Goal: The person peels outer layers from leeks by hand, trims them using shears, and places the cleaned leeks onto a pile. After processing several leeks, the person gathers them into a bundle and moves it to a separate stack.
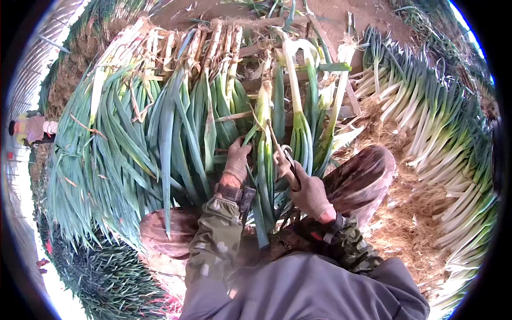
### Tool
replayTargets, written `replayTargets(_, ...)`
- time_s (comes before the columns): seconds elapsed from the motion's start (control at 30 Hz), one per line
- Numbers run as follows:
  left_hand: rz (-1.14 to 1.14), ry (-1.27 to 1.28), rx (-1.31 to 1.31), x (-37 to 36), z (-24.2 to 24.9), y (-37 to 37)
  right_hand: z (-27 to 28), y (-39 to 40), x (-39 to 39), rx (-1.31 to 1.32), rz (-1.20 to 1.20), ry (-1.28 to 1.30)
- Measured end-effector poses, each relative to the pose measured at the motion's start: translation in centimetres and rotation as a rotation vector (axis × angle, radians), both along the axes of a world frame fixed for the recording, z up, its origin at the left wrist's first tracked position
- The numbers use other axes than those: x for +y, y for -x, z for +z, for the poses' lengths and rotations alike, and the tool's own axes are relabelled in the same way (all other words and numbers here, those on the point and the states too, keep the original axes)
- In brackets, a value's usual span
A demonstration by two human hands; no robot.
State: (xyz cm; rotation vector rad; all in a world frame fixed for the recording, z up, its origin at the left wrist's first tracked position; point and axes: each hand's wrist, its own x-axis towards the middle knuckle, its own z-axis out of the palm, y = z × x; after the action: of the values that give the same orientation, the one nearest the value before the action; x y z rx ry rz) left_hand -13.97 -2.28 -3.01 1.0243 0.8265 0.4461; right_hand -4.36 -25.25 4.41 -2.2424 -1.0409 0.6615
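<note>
My left hand [236, 160], in a knitted glove, is closed at a leaf of the leek [264, 106] lying in front of me, roots pointing away. My gloved right hand [310, 194] grips a hand tool [287, 162] with a brown handle and a curved metal part; its exact kind is hard to make out. The tool's front end lies beside the same leek's leaves. More leeks [295, 80] with pale bent stems lie just right of it. Several untrimmed leeks [186, 101] with brown, dry roots are by my left hand.
A large heap of leeks [101, 144] spreads to the left. Along the right side runs a long row of leeks with white stems [416, 128]. Root trimmings [410, 224] cover the ground beside my right knee [362, 176]. A wooden frame [333, 48] supports the leeks. Another person [37, 128] is far left.
</note>
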Motion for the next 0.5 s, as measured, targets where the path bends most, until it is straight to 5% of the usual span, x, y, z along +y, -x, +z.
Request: replayTargets(0.5, 0.032, 0.046, 0.034, -0.1, -2.0, 0.7, -1.8, -7.1, 10.6, -0.043, -0.073, 0.034)
